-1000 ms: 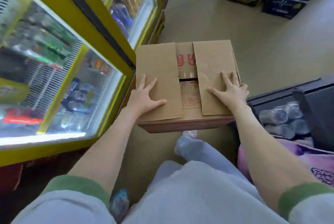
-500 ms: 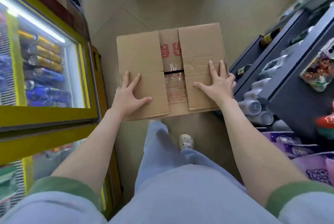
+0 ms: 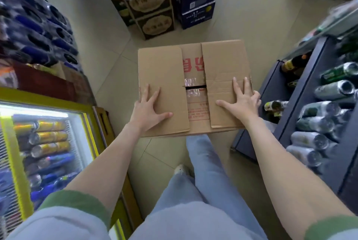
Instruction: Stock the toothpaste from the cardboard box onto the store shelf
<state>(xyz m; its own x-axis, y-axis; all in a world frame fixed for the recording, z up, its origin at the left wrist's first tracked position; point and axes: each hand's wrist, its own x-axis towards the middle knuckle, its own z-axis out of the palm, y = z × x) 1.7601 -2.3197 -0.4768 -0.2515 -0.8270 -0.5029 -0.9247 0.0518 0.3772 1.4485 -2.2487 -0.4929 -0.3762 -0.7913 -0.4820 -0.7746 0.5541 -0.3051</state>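
Since the earlier frame the view has swung round: the lit drinks cooler [image 3: 46,148] has slid down into the lower left corner and the dark bottle shelf [image 3: 317,115] now fills the right side, with stacked cartons [image 3: 155,7] up ahead on the floor. Same carry going on though.

Cardboard box [image 3: 193,88] is out in front of the person, above the floor and the light trousers, roughly mid-aisle between cooler and shelf. Its flaps are folded shut with a gap down the middle, so no toothpaste visible yet.

My guess is it's fairly hefty if it's full, and the cardboard looks stiff but creased on the right flap. I'd grab it under the bottom edges, since the flaps could flex.

Left hand [image 3: 149,108] lies flat on the left flap, fingers spread wide. Right hand [image 3: 240,100] is the same on the right flap, near the box's edge. Both splayed, well apart, pressing rather than gripping anything.
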